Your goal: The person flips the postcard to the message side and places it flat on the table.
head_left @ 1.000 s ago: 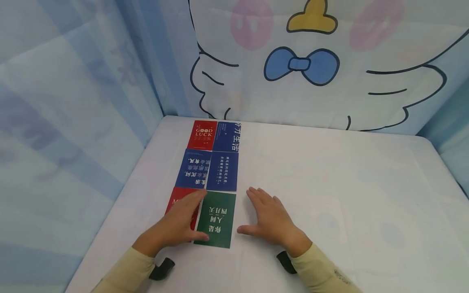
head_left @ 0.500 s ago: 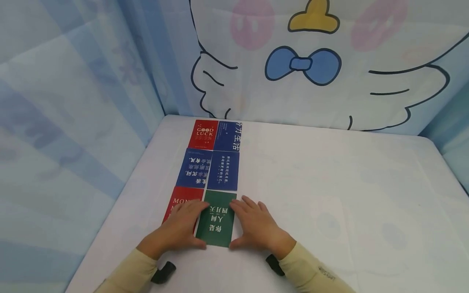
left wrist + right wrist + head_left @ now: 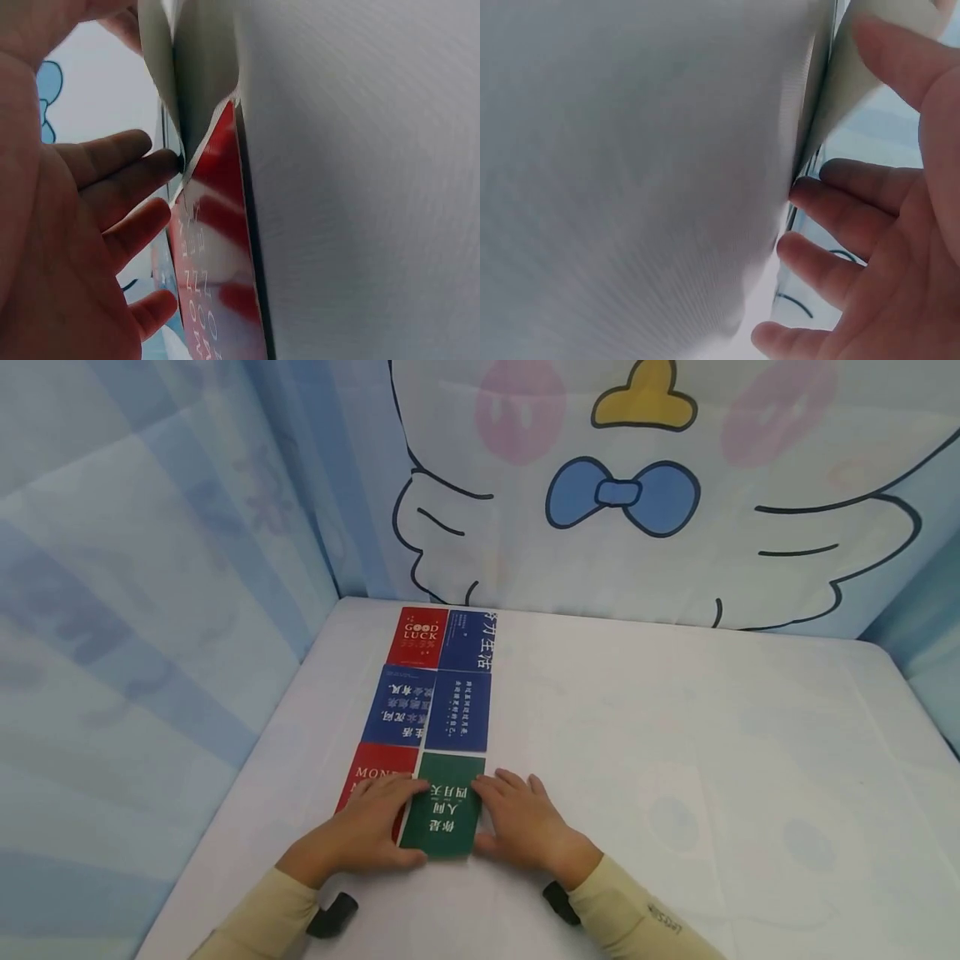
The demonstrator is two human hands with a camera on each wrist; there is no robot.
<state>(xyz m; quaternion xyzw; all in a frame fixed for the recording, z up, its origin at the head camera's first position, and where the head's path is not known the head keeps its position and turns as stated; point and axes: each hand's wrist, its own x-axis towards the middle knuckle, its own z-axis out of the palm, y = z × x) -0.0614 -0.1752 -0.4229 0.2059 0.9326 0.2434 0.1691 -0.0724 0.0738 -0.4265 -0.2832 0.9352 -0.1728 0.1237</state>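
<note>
A green card (image 3: pixel 429 839) with white Chinese characters lies between both hands in the head view, its near edge raised slightly off the table. My left hand (image 3: pixel 363 827) pinches its left side, thumb at the near corner and index finger higher up. On the opposite side my right hand (image 3: pixel 528 822) grips the right edge the same way. From the left wrist, the pale underside of the green card (image 3: pixel 206 67) shows bent upward. A red card (image 3: pixel 382 758) with white lettering sits beneath my left hand, partly covered by it.
Beyond the green card, two blue cards (image 3: pixel 401 706) lie side by side. Farther back are a red GOOD LUCK card (image 3: pixel 417 647) and another blue card (image 3: pixel 463 647). The white table (image 3: pixel 675 760) stretches right, with printed curtains (image 3: pixel 525 552) behind and at the sides.
My right hand has moved left from the table onto the green card's right edge. Both hands now hold the card, and its near edge has risen a little.
</note>
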